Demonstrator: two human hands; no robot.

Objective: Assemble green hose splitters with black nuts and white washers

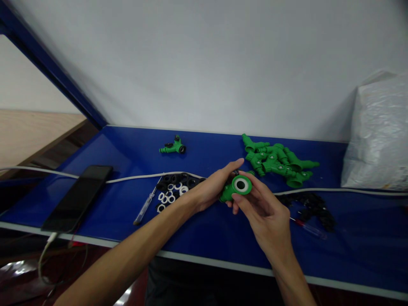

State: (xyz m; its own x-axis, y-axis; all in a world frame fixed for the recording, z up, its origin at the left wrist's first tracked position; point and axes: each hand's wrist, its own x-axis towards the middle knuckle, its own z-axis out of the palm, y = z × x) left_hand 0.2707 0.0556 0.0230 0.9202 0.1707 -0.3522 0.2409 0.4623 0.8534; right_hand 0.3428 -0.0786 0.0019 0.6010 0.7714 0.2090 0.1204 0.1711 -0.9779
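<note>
My left forearm (134, 250) and right forearm (291, 272) come in closest, reaching over the near edge of the blue bench (197, 238) to a green fitting (227, 193) that I hold just above it. My right hand (267, 208) grips the fitting with the thumb on the rim of its wide mouth, which faces up at me and shows a white ring (241, 185) around a dark hole. My left hand (212, 187) is curled around the other side, thumb stretched out (a small dark bit shows by that thumb, too small for me to name). Just left of my hands lie loose white rings (171, 198) and black rings (191, 183), with a clear-handled screwdriver (145, 209) beside them and a black phone (78, 197) farther left. Behind the rings sits a green fitting with black parts (174, 147). A heap of green fittings (272, 157) lies beyond my right hand, and nearer, on the right, are small black parts (318, 208) and a red-and-clear screwdriver (310, 229). A white cable (137, 176) runs across the bench, and a bulky plastic bag (378, 136) stands at the far right.
</note>
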